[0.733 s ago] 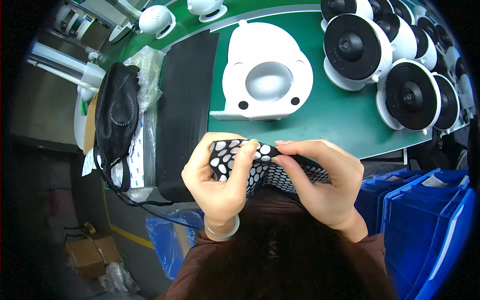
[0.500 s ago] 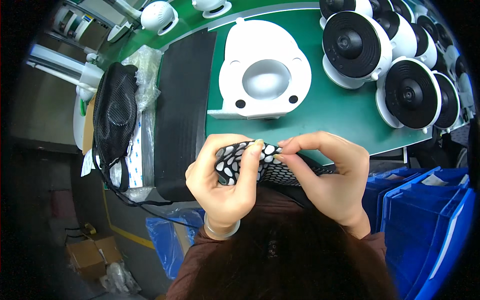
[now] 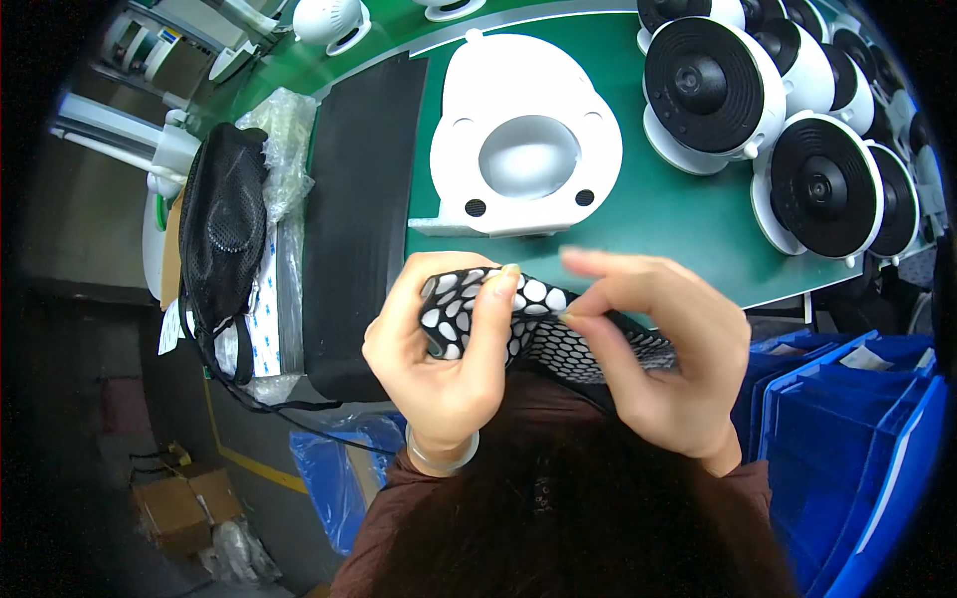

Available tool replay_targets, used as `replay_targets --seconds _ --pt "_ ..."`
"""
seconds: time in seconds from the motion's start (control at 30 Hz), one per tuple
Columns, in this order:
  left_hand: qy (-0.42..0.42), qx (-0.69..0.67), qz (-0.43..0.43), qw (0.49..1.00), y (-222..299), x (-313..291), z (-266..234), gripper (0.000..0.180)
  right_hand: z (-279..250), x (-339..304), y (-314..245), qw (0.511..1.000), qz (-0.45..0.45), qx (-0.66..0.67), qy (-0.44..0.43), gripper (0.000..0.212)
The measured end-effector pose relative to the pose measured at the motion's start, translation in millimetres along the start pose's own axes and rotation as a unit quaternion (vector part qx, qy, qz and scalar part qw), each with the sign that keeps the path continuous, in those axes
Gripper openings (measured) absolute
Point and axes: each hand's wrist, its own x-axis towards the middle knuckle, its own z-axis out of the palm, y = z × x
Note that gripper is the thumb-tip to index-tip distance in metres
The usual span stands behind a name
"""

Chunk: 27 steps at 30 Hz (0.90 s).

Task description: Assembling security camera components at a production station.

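Observation:
My left hand point(image 3: 439, 359) is closed around a flexible black sheet with white dots point(image 3: 543, 297), its thumb pressed on the dotted face. The sheet is bent, and a part with smaller, denser dots hangs below and to the right. My right hand point(image 3: 668, 344) pinches the sheet's upper edge with the thumb and a finger; the index finger is raised and blurred. Whether a small piece sits in that pinch, I cannot make out. Beyond both hands, a white rounded housing point(image 3: 583, 105) with a large oval opening lies on the green tabletop point(image 3: 688, 234).
Several white round devices with black faces point(image 3: 703, 85) crowd the right back. A black mat point(image 3: 364, 149), a black mesh pouch point(image 3: 224, 219) with a cord and bubble wrap point(image 3: 289, 149) lie to the left. Blue bins point(image 3: 847, 448) stand at the right, cardboard boxes point(image 3: 184, 513) on the floor.
My right index finger has lifted off the sheet's edge, and the right hand has shifted slightly right. The left hand keeps its hold, moving a little left.

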Motion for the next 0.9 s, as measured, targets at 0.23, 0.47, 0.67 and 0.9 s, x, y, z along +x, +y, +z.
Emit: replay_targets --seconds 0.23,0.47,0.67,0.9 --pt "-0.016 0.083 0.053 0.995 -13.5 12.1 0.2 0.01 -9.2 41.6 25.6 0.983 0.014 0.017 0.182 0.01" --pt "-0.029 0.034 0.001 0.999 -15.7 16.4 1.2 0.009 -4.3 51.5 18.9 0.984 0.064 0.086 0.145 0.011" --pt "-0.037 0.046 0.009 0.998 -16.5 17.6 0.2 0.009 -2.5 51.6 14.8 0.988 0.069 0.027 0.137 0.01" --pt "-0.034 0.03 0.007 0.999 -16.8 19.4 -0.5 0.009 -3.4 53.4 13.3 0.984 0.075 0.062 0.146 0.01"
